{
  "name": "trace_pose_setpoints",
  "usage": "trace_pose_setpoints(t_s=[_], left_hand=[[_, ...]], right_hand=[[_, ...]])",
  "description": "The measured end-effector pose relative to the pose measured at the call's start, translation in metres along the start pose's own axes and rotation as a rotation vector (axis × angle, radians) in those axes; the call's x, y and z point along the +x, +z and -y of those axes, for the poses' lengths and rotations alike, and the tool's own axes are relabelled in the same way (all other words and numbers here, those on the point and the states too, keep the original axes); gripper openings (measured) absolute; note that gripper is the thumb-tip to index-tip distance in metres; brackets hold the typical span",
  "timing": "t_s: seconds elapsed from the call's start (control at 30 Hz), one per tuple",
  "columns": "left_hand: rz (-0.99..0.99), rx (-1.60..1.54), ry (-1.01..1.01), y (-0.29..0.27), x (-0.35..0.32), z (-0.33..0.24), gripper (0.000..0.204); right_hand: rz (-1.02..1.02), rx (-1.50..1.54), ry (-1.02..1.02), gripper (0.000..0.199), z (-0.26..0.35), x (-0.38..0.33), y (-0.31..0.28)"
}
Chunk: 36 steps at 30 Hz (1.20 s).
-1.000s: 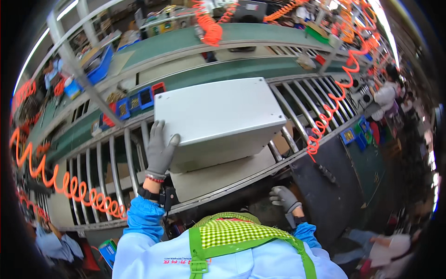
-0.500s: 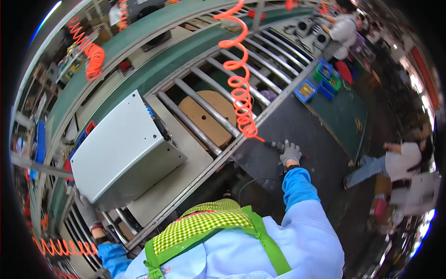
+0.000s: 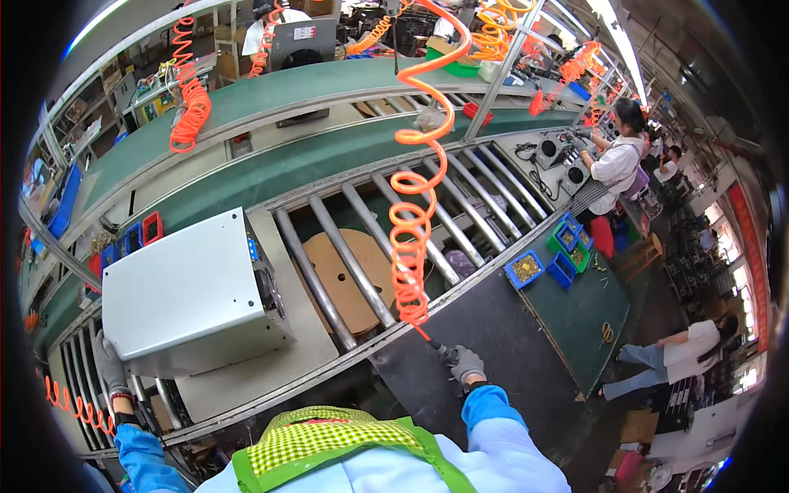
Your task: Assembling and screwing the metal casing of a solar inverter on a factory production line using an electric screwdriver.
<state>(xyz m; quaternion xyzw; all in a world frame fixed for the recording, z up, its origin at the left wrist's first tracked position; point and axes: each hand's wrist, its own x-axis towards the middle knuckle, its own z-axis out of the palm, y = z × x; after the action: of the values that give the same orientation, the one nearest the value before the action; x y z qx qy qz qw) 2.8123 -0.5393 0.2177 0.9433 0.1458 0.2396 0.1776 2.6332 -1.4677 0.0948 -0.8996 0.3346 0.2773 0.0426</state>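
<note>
A large light-grey metal case (image 3: 185,283) rests on a pale board over the roller conveyor, with connectors showing at its right end. My left hand (image 3: 112,370), in a grey glove, lies along the case's near left corner, its fingers stretched out and partly hidden by the edge. Off to the right, over a dark table, my gloved right hand (image 3: 468,364) is closed around a dark air tool (image 3: 444,352). An orange coiled hose (image 3: 413,246) runs up from that tool. The fingers cover most of the tool's body.
Bare metal rollers (image 3: 353,255) lie right of the case, above a round brown cardboard disc (image 3: 339,275). Blue bins (image 3: 523,269) of small parts and scissors (image 3: 606,331) sit on the green-topped table (image 3: 575,329). A co-worker (image 3: 616,164) handles devices at the far right; another person walks nearby.
The view has tilted up and shifted, so more of the far line shows. My right fingers, spread beside the tool before, now wrap it. My left hand stays at the case.
</note>
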Motion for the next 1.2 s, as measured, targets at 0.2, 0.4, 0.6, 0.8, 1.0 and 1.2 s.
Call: trace_pose_setpoints(t_s=[0.2,0.4,0.6,0.8,1.0,1.2], left_hand=[[0.060,-0.166,0.013,-0.005,-0.010,-0.084,0.048],[-0.254,-0.054,0.322,-0.014,-0.017,-0.091,0.046],[0.249,-0.089,0.108,-0.050,-0.018,-0.099,0.050],[0.467,-0.291,0.112,-0.090,0.025,-0.138,0.053],[0.312,-0.311,0.296,-0.101,0.077,-0.115,0.052],[0.380,-0.357,0.489,-0.040,0.124,-0.122,0.061]], right_hand=[[0.049,0.897,-0.808,0.062,0.061,-0.075,-0.111],[0.323,1.262,-1.468,0.064,0.202,-0.224,-0.292],[0.118,1.219,-1.878,0.057,0.373,-0.325,-0.374],[-0.157,1.210,-1.869,0.046,0.521,-0.366,-0.365],[-0.097,1.071,-1.947,0.047,0.633,-0.392,-0.336],[-0.214,0.993,-1.834,0.040,0.699,-0.382,-0.324]])
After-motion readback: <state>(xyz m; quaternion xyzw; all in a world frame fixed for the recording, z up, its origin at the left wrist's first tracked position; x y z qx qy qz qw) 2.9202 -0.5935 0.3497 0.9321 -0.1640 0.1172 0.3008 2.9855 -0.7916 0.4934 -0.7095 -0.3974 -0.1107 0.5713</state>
